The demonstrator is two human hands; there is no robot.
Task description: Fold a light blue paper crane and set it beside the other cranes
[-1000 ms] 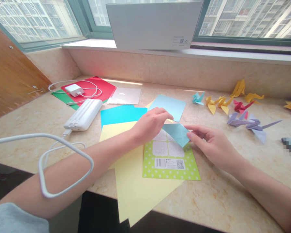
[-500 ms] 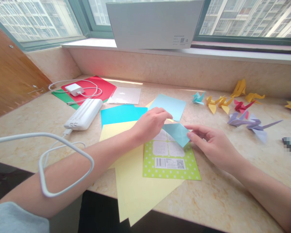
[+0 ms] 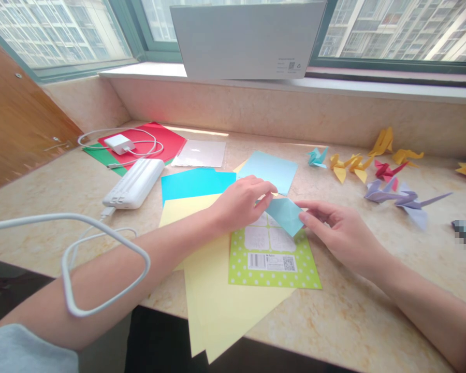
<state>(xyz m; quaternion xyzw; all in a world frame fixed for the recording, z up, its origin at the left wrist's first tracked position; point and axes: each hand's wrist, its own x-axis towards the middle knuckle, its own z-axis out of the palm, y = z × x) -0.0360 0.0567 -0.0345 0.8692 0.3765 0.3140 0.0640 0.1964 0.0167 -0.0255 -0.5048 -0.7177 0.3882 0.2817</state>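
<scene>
My left hand (image 3: 241, 199) and my right hand (image 3: 339, 228) both pinch a small folded light blue paper (image 3: 285, 213), one at each end. The paper hovers just over a green polka-dot card (image 3: 274, 264) with a barcode label. Under the card lie pale yellow sheets (image 3: 217, 295) that stick out past the counter's front edge. A flat light blue sheet (image 3: 272, 170) and a bright cyan sheet (image 3: 194, 184) lie just behind my left hand.
Folded paper cranes (image 3: 388, 178) in yellow, red, lilac and teal sit at the right. A white power bank (image 3: 134, 182), a charger with cable (image 3: 120, 143) on red and green sheets, and a grey box (image 3: 248, 39) on the windowsill stand behind. A white cable (image 3: 68, 259) loops over my left forearm.
My left fingers have slid a little lower and right along the blue paper, pressing its left part down so less of it shows. The right hand has hardly moved.
</scene>
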